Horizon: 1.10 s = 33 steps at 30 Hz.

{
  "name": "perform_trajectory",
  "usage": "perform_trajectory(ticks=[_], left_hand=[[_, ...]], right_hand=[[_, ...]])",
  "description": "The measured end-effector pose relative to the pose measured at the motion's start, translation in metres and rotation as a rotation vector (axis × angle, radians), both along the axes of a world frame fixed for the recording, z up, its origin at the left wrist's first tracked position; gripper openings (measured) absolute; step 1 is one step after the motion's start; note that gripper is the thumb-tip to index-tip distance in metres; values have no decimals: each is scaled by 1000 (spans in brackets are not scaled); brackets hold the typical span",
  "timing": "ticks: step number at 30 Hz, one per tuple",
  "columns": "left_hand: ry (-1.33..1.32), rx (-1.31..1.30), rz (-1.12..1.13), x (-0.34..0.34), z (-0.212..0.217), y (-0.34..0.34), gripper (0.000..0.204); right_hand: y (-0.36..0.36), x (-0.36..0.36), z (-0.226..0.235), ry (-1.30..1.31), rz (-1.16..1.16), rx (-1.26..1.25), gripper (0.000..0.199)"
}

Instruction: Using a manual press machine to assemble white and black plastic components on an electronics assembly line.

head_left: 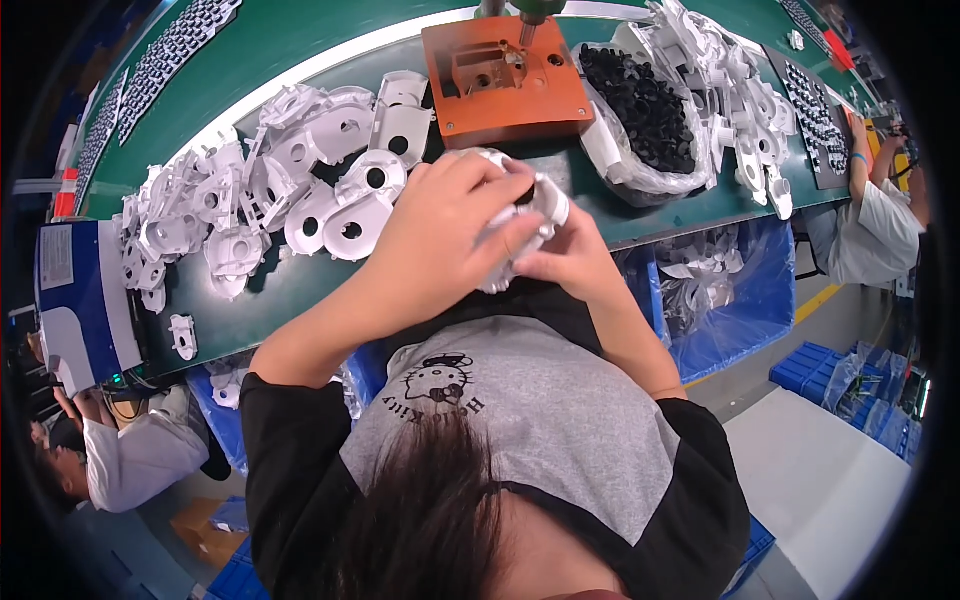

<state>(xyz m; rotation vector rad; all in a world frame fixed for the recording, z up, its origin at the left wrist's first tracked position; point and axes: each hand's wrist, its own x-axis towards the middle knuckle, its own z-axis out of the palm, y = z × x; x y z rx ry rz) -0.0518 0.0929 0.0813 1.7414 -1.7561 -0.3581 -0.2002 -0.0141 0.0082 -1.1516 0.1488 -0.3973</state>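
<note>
Both of my hands hold one white plastic housing [552,203] in front of my chest, just short of the orange fixture. My left hand [455,215] wraps over its left side and top, covering much of it. From the right, my right hand [572,255] grips its lower edge with thumb and fingers. A dark round part shows in the housing's opening, partly hidden by my left fingers. Beyond my hands stands the orange fixture block [470,122] with a recessed nest, under a metal tool tip [527,35].
White housings [340,205] lie piled on the green bench at left. A plastic-lined tray of black round parts [640,110] and more white housings [700,60] are at right. A blue lined bin [735,310] stands below the bench. Co-workers sit at both sides.
</note>
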Motion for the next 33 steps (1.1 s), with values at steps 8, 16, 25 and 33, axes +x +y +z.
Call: perform_trajectory(ticks=[8,16,25,33], left_hand=[[-32,-191,112,14,-9,-24,54],[-360,-181,228,61,-14,-57,34],[-650,-452,92,59,-66,-105,26],[-510,-357,137,77,-65,-106,25]], right_hand=[[-23,41,13,-83,-170,70,55],[-29,37,12,221,-298,-959,21],[-2,47,-31,491,-321,-1577,16],[-15,50,-29,450,-203,-1664,15]])
